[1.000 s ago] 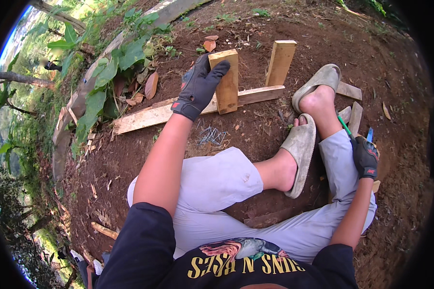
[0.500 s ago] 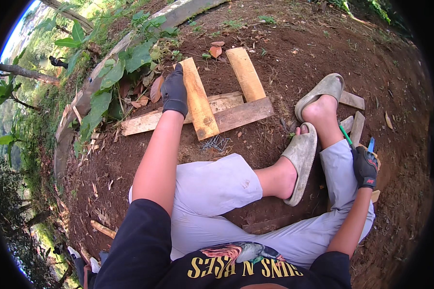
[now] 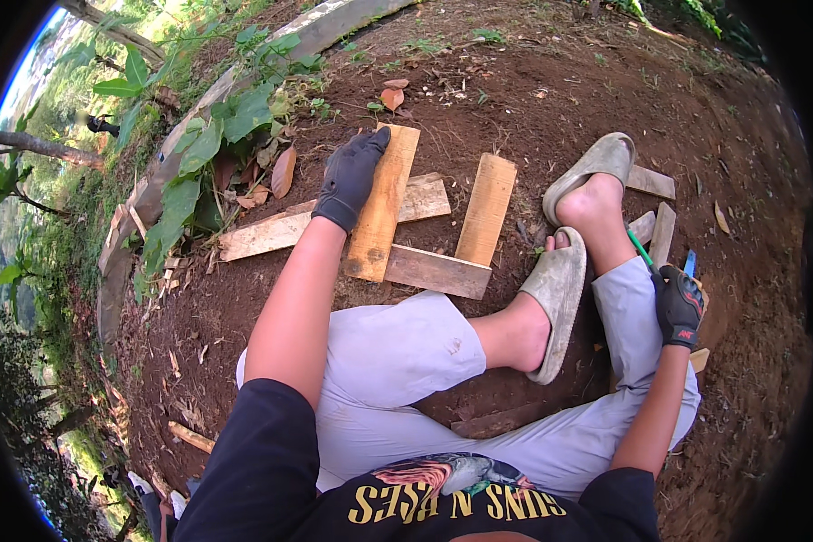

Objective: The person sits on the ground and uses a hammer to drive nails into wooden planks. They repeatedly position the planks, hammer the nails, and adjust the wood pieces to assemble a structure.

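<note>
A U-shaped wooden piece lies on the soil, with a left board (image 3: 387,199), a right board (image 3: 486,210) and a darker crosspiece (image 3: 438,272) across their near ends. My gloved left hand (image 3: 350,178) is closed around the far part of the left board, its thumb along the top edge. Off to the right, beside my shin, my gloved right hand (image 3: 678,309) is closed on a thin green rod (image 3: 640,248). A blue tip (image 3: 690,263) shows beside its fingers; whether the hand holds that too is unclear.
Behind the U-shaped piece a pale plank (image 3: 266,237) lies on the ground. Short wood offcuts (image 3: 662,235) sit near my sandalled feet (image 3: 560,312). Leafy plants (image 3: 206,144) and a curved concrete edging (image 3: 167,149) border the left side.
My left hand has swung the U-shaped piece clockwise and drawn it nearer, away from the pale plank. The loose nails seen before are now hidden. My right hand has hardly moved.
</note>
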Available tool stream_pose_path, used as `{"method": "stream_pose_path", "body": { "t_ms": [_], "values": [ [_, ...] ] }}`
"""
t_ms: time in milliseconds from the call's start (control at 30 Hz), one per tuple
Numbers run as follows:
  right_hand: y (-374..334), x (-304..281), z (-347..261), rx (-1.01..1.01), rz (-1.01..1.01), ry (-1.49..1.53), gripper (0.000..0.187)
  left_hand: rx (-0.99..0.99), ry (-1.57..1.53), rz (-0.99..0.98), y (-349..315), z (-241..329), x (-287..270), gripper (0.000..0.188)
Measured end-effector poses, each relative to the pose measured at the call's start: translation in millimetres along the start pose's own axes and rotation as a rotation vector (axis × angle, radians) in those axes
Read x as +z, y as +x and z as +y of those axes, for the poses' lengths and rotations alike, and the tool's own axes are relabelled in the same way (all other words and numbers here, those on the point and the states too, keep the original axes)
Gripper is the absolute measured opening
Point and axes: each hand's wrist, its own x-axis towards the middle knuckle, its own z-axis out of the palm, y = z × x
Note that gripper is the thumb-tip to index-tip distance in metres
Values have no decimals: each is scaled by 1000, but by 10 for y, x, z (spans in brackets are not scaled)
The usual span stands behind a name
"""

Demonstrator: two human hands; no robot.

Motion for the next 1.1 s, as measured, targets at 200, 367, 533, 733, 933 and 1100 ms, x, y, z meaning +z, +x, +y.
{"method": "stream_pose_path", "body": {
  "t_ms": [200,367,533,733,933,1100],
  "values": [
    [57,-219,-698,-84,281,197,32,30,28,-140,-78,95,89,64],
    [60,-137,-2095,-253,198,856,54,-20,29,-213,-159,146,106,57],
    [230,373,-2587,-125,-141,1256,53,47,26,-219,-163,172,101,53],
    [195,399,-2709,-18,-130,1268,37,-110,33,-195,-126,207,77,53],
    [301,802,-2619,19,-94,1513,36,-2,46,-291,-170,328,24,57],
    [353,974,-2573,126,-157,1784,33,-8,365,-396,-130,332,-193,64]
  ]
}}
